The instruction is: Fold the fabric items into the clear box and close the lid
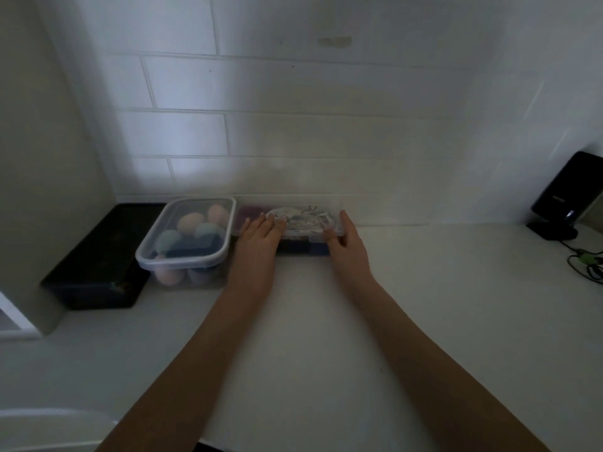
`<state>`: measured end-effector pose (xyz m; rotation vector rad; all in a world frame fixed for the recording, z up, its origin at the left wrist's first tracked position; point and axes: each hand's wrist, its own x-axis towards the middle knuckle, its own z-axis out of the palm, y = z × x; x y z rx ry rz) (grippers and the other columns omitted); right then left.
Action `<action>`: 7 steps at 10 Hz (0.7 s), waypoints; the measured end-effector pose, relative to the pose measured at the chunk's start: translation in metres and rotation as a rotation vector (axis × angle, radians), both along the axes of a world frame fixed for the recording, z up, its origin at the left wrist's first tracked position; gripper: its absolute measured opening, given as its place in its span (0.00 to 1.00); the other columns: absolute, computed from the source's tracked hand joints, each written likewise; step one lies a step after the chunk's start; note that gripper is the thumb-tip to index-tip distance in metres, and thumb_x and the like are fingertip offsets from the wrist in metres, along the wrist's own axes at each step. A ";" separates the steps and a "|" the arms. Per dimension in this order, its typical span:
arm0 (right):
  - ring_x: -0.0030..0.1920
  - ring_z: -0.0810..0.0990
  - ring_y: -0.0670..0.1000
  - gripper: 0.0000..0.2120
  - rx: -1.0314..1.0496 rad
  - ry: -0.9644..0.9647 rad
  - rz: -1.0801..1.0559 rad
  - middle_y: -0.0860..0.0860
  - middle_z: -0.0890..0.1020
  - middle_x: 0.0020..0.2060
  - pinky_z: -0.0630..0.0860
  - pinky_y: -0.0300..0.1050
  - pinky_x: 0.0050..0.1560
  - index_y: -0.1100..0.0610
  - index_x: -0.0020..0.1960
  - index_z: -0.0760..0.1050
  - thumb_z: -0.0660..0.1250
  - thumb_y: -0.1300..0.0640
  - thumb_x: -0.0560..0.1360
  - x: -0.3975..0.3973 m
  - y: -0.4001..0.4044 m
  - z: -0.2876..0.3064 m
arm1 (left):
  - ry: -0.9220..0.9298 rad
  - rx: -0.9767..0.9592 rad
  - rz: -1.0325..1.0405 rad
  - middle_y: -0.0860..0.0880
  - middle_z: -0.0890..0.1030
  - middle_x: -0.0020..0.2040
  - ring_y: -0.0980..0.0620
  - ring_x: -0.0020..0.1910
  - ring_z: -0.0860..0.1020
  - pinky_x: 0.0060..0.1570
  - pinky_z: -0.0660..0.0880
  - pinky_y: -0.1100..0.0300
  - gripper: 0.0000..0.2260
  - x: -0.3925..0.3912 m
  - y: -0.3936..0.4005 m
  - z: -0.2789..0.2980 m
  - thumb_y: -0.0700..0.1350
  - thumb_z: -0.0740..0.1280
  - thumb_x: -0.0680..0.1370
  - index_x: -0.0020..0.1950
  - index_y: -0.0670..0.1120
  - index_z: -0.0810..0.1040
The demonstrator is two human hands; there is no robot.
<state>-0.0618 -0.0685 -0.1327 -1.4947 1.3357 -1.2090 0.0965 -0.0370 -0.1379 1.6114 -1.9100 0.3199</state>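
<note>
We found the clear box point(290, 223) at the back of the white surface point(408, 305), its far side against the tiled wall point(293, 125) and its left end just beside a lidded tub point(187, 238). Its lid point(305, 231) lay on top, and through it we could make out a purple fabric point(249, 214) at the left and a pale patterned fabric point(301, 216) filling the rest; the lower part of the box looked dark. Our left hand point(259, 236) lay flat on the lid with its fingers point(277, 225) spread wide, and our right hand point(347, 238) cupped the box's right end, thumb on the lid and the other fingers around the edge. In front of the box and to its right the surface lay bare, giving plenty of room toward us. The lidded tub at the left held rounded pieces in peach, teal and dark blue. Left of it, touching, stood a black tray point(98, 259) in the corner; what it held we could not tell. Well apart, at the far right, stood a black device point(566, 194) with cables point(585, 261) beside it.
</note>
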 end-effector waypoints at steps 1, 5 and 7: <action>0.71 0.68 0.51 0.28 0.006 -0.004 0.012 0.53 0.68 0.72 0.62 0.38 0.68 0.54 0.77 0.54 0.60 0.53 0.80 -0.001 -0.004 -0.002 | 0.004 -0.035 0.023 0.33 0.80 0.55 0.31 0.54 0.78 0.58 0.65 0.33 0.25 -0.002 0.000 0.000 0.34 0.51 0.65 0.56 0.35 0.78; 0.73 0.62 0.49 0.26 -0.090 0.139 0.110 0.48 0.60 0.76 0.55 0.29 0.63 0.51 0.77 0.50 0.53 0.57 0.82 -0.007 -0.004 -0.010 | 0.124 0.061 0.053 0.37 0.79 0.60 0.36 0.61 0.76 0.68 0.56 0.43 0.23 -0.001 0.003 0.004 0.31 0.59 0.67 0.60 0.39 0.78; 0.72 0.56 0.40 0.24 -0.205 -0.022 0.047 0.48 0.56 0.77 0.50 0.29 0.67 0.53 0.77 0.50 0.51 0.53 0.83 -0.036 -0.009 0.037 | 0.685 0.174 -0.144 0.52 0.80 0.57 0.62 0.50 0.80 0.52 0.73 0.71 0.18 0.004 0.036 0.064 0.43 0.69 0.73 0.63 0.47 0.75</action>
